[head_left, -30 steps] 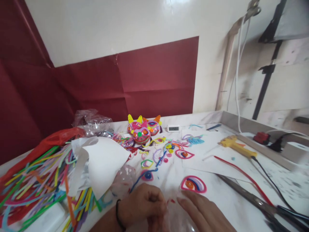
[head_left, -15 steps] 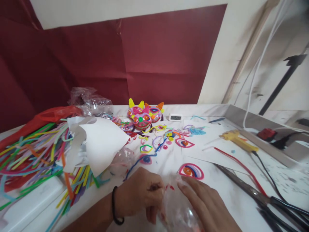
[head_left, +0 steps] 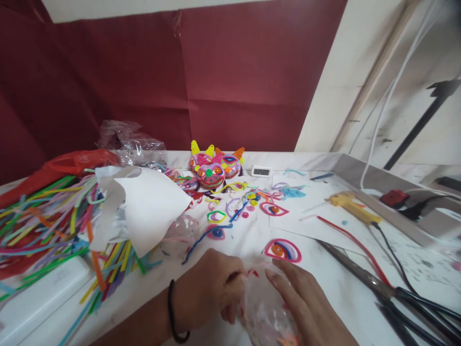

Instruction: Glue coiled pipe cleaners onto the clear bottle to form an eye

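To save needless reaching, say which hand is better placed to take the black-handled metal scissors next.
Probably the right hand: it is nearer the scissors, apparently just resting on the clear plastic bag. The left hand, farther off, seems to pinch the bag and must reach across.

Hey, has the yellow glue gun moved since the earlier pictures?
No. The camera's view has shifted, but the yellow glue gun keeps the same place and angle beside the red plug.
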A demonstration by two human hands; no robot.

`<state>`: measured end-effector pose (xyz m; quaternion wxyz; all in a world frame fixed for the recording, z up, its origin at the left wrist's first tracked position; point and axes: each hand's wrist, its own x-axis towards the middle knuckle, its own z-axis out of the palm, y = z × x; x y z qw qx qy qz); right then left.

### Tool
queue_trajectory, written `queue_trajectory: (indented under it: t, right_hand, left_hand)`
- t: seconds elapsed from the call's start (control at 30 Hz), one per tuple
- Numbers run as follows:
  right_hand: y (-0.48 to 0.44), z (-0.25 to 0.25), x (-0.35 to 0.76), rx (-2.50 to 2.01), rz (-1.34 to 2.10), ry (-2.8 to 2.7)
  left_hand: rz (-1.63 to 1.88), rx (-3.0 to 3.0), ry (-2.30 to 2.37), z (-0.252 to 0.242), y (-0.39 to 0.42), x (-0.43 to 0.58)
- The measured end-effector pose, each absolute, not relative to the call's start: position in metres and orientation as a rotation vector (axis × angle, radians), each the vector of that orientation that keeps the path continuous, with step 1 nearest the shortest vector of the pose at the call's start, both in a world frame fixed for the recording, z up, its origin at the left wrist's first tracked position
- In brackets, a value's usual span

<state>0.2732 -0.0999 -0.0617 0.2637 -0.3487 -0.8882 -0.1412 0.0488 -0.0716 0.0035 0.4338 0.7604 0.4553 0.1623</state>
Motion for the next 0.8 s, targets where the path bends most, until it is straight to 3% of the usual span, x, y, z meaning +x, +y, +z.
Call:
queue_trajectory:
  t: [0.4,0.8]
  right_hand:
    - [-0.103,-0.051,0.272,-0.967,-0.543,-2.539]
    - [-0.141,-0.064,0.276,-1.120,-0.257,-2.126]
  left_hand:
    - [0.234,2.521,1.228,-0.006,-0.071,0.052]
    - [0.500,2.293,1.146,-0.006,-0.084,0.067]
